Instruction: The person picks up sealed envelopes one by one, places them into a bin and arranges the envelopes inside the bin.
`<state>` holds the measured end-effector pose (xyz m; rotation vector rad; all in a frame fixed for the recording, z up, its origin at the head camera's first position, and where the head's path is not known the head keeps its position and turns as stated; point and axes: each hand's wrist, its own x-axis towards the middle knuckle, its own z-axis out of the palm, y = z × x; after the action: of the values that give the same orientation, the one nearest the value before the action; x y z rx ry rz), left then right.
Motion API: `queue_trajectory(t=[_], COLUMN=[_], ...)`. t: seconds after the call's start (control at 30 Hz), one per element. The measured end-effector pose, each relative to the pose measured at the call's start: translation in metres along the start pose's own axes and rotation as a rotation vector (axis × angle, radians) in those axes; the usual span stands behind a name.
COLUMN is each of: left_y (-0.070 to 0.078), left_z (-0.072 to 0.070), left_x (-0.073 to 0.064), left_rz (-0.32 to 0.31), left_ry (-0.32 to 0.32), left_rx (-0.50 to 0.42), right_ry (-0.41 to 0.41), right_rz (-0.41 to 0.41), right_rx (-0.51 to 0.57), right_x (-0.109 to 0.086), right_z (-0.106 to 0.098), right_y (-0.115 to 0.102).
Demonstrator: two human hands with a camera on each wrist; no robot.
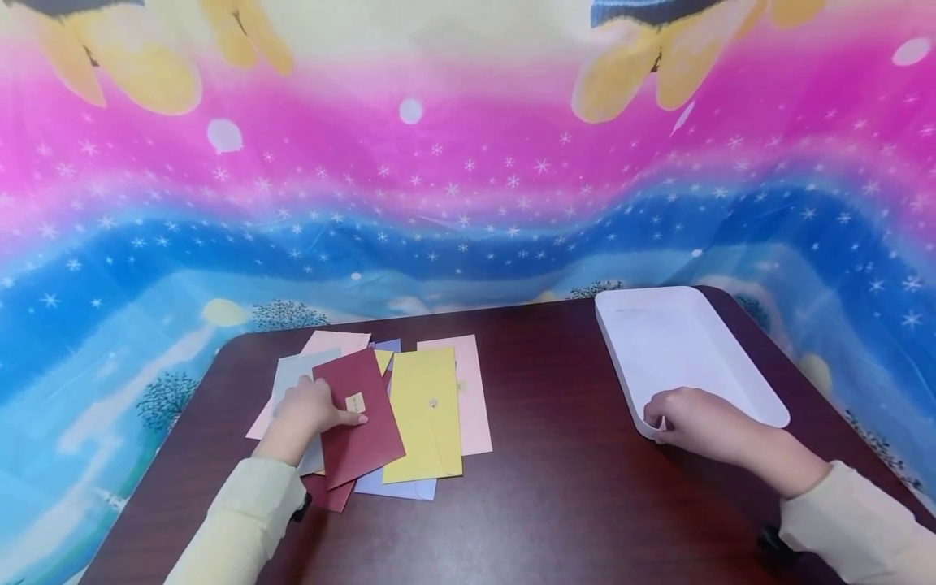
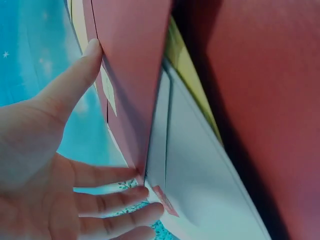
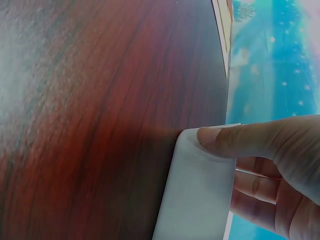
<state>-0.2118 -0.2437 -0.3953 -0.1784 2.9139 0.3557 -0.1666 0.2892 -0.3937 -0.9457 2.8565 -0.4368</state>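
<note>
My left hand [image 1: 303, 406] pinches a dark red envelope [image 1: 373, 443] by its left edge. The thumb lies across its face beside a small cream label [image 1: 355, 404], and the other fingers are at its edge and underside in the left wrist view. Under it is a loose pile: a pale grey-blue envelope [image 2: 200, 165], another dark red one [image 1: 332, 494] and a lavender one [image 1: 398, 485]. Over at the right, my right hand [image 1: 698, 422] grips the near left corner of a shallow white tray [image 1: 658, 341], thumb on the outer wall [image 3: 200, 185] and fingers inside the rim.
A yellow envelope [image 1: 424, 414] overlaps a pink envelope [image 1: 475, 398] at the pile's right side. Another pink envelope [image 1: 340, 340] shows at the back. Dark wood tabletop [image 1: 541, 455] lies between pile and tray. A printed cloth [image 1: 468, 195] hangs behind the table.
</note>
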Motion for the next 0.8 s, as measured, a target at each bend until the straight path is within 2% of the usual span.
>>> queue_trajectory(t=[0.17,0.33,0.53,0.8], left_y=[-0.002,-0.003,-0.01,-0.017], left_z=[-0.003,-0.009,-0.009,-0.003], left_x=[-0.002,0.003,0.014,0.023], left_rz=[-0.032,-0.05,-0.052,-0.09], left_ry=[-0.044,-0.085,-0.117,-0.184], left_rx=[0.039,0.058,-0.083,-0.22], right_ry=[0.007,0.0,-0.004,0.005], right_rz=[-0.019,-0.028,-0.021,-0.038], right_rx=[-0.008,-0.003,-0.008,-0.015], right_x=[0.004,0.008,0.009,0.012], right_z=[0.001,0.002,0.002,0.005], right_y=[-0.006,-0.01,-0.011,-0.013])
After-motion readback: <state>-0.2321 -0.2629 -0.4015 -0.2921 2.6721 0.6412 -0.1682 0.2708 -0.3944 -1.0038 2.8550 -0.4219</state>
